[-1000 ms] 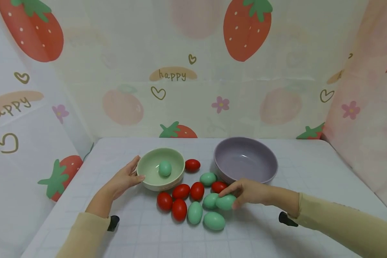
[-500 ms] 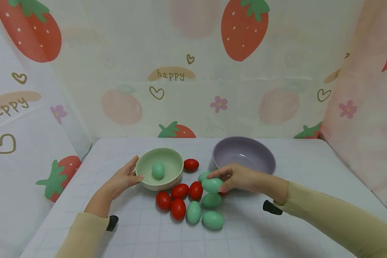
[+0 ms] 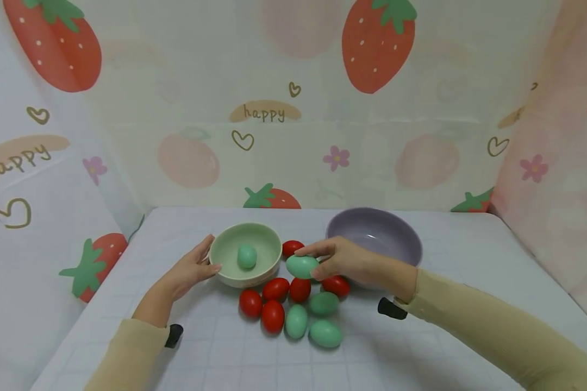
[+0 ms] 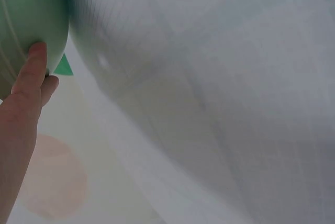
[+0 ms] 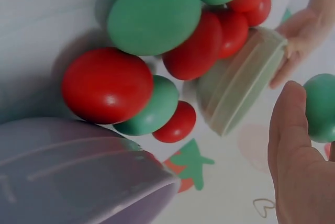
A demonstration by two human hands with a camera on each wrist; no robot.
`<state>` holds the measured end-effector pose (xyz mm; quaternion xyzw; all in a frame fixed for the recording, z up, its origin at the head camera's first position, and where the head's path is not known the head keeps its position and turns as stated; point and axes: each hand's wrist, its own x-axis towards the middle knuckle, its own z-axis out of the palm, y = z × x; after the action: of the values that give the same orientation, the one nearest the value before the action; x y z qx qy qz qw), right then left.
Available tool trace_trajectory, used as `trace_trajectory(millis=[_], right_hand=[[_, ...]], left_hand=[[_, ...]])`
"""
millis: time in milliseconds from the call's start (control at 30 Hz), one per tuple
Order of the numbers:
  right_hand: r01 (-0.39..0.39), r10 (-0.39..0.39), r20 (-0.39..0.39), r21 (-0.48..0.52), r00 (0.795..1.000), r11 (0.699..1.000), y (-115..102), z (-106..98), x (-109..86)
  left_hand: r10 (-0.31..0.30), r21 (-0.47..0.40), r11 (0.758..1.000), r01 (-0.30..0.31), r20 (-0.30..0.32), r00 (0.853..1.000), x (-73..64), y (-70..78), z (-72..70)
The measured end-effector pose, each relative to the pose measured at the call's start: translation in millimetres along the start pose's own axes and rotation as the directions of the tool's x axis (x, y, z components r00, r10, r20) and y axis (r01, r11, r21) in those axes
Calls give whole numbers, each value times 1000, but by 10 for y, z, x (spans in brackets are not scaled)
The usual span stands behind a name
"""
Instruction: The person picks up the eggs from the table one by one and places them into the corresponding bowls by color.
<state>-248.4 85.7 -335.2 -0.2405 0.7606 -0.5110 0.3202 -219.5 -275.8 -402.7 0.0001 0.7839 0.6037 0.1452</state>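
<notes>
In the head view my right hand [image 3: 344, 260] pinches a green egg [image 3: 302, 266] between thumb and fingers, raised above the red eggs. This egg [image 5: 320, 106] shows at the edge of the right wrist view. My left hand [image 3: 188, 271] rests against the left side of a light green bowl [image 3: 244, 281], thumb at its near rim. Straight fingers [image 4: 32, 69] touch the bowl's outer wall [image 4: 44, 12] in the left wrist view. One green egg [image 3: 247, 256] lies inside that bowl. Several red eggs [image 3: 273, 316] and green eggs [image 3: 325, 333] lie on the table before it.
A larger purple bowl [image 3: 406, 233] stands at the back right, partly behind my right hand and forearm. One red egg [image 3: 291, 248] lies right of the green bowl. The table [image 3: 215, 358] has a pale checked cover, and printed cloth walls [image 3: 298, 163] stand around it.
My right hand has lifted the green egg off the group and carried it up and left toward the green bowl. The egg in the bowl has rocked slightly. My left hand stays at the bowl.
</notes>
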Motion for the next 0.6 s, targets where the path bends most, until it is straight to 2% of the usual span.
trace_trajectory(millis=[367,600], right_hand=[[-9,9,4,1,1000,1000,-178,86,210],[-43,44,18,-10,999,999,-235,142,339]], left_hand=[[-12,3,1000,12,-17,1000,15,4,9],[-5,-8,1000,5,-11,1000,-4,0,4]])
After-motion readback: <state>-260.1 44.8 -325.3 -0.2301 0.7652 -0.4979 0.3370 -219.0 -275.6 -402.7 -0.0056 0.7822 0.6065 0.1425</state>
